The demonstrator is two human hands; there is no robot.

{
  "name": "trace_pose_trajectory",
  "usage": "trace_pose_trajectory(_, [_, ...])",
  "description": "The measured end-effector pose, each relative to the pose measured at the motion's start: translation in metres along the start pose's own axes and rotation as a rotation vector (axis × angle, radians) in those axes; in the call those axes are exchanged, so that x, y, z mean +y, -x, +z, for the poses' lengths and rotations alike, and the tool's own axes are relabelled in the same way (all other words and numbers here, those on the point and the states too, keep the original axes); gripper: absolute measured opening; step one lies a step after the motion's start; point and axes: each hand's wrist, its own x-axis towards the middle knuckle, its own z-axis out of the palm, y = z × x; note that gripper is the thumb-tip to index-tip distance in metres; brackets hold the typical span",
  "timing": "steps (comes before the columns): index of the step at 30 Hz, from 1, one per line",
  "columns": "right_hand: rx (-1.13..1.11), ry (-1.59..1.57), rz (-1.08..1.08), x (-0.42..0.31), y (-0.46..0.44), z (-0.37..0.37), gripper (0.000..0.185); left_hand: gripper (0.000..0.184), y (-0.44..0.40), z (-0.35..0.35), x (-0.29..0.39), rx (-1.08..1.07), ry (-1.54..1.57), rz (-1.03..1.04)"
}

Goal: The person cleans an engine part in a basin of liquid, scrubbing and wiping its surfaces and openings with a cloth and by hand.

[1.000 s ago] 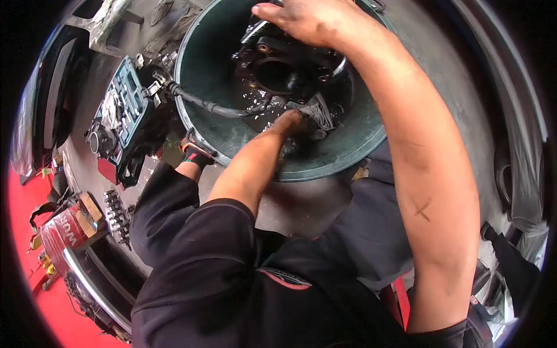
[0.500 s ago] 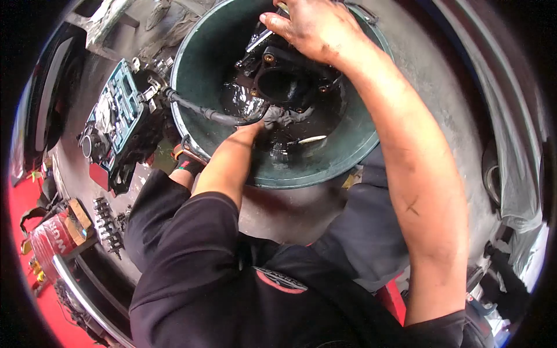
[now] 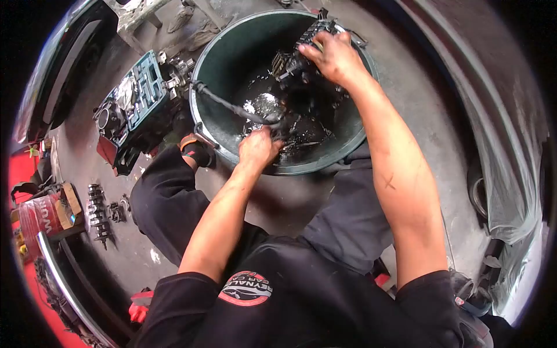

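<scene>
My right hand point(image 3: 335, 57) is closed on the upper end of a dark, ribbed engine part point(image 3: 310, 43), which is tilted inside a large green tub point(image 3: 212, 58). My left hand point(image 3: 258, 148) is low in the tub near its front wall, closed around a dark wet rag point(image 3: 281, 131), mostly hidden by the fingers. Dark liquid point(image 3: 307, 136) lies in the tub's bottom, rippling and shining. A black hose point(image 3: 229, 105) comes over the left rim, and its end is close above my left hand.
Left of the tub stands an engine block point(image 3: 125, 153) with a blue tool case point(image 3: 148, 87) on it. A crankshaft point(image 3: 97, 214) lies on the floor beside a red container point(image 3: 40, 217). Plastic-covered car panels point(image 3: 510, 191) line the right side.
My right hand has tipped the engine part up, so its ribbed side now shows. My left hand has risen out of the liquid with the rag. The view has shifted back.
</scene>
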Motion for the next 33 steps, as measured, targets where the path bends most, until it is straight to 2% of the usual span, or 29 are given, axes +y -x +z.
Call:
trace_pose_trajectory(3, [-0.116,0.025,0.026,0.027,0.019,-0.008,0.064,0.049,0.016,0.0,-0.002,0.035,-0.095,0.033])
trace_pose_trajectory(5, [-0.201,-0.026,0.083,0.042,0.035,-0.019,0.064,0.048,0.021,-0.002,0.003,0.023,-0.164,0.005])
trace_pose_trajectory(6, [-0.244,-0.053,0.112,0.045,0.041,-0.02,0.065,0.041,0.021,0.001,0.003,0.094,-0.144,0.012])
trace_pose_trajectory(7, [-0.26,-0.171,0.195,0.045,0.045,-0.016,0.059,0.04,0.019,0.004,0.001,0.075,-0.14,-0.001])
trace_pose_trajectory(9, [-0.219,-0.194,0.253,0.04,0.054,-0.009,0.059,0.04,0.013,0.01,-0.007,0.033,-0.133,-0.034])
trace_pose_trajectory(10, [-0.146,-0.11,0.188,0.037,0.059,-0.009,0.055,0.053,0.01,0.011,-0.012,-0.011,-0.067,-0.02])
trace_pose_trajectory(13, [-0.087,-0.173,0.209,0.045,0.05,0.002,0.051,0.068,0.009,0.012,-0.007,0.018,0.214,0.023])
trace_pose_trajectory(14, [-0.011,-0.152,0.188,0.043,0.05,0.004,0.043,0.075,0.011,0.009,-0.004,-0.004,0.262,-0.004])
trace_pose_trajectory(17, [0.076,-0.178,0.101,0.019,0.047,-0.019,0.036,0.072,0.015,0.011,-0.005,0.163,0.431,0.087])
trace_pose_trajectory(19, [0.145,-0.163,0.027,0.019,0.031,-0.022,0.034,0.069,0.022,-0.011,0.01,0.252,0.492,0.064])
trace_pose_trajectory(21, [0.138,-0.116,0.106,0.016,0.021,-0.027,0.035,0.063,0.02,-0.023,0.017,0.219,0.566,-0.019])
trace_pose_trajectory(24, [0.135,-0.056,0.141,0.01,0.005,-0.032,0.034,0.06,0.019,-0.037,0.023,0.215,0.669,-0.015])
trace_pose_trajectory(25, [0.125,-0.04,0.142,0.011,-0.001,-0.031,0.033,0.055,0.019,-0.036,0.025,0.32,0.687,0.044])
trace_pose_trajectory(27, [0.098,-0.006,0.134,0.014,-0.014,-0.034,0.033,0.055,0.018,-0.041,0.026,0.322,0.744,0.052])
trace_pose_trajectory(31, [0.112,0.052,0.176,-0.009,-0.019,-0.047,0.034,0.06,0.017,-0.065,0.027,0.141,0.742,0.008])
trace_pose_trajectory(33, [0.081,0.053,0.202,-0.014,-0.023,-0.051,0.033,0.055,0.019,-0.079,0.027,0.108,0.834,-0.01])
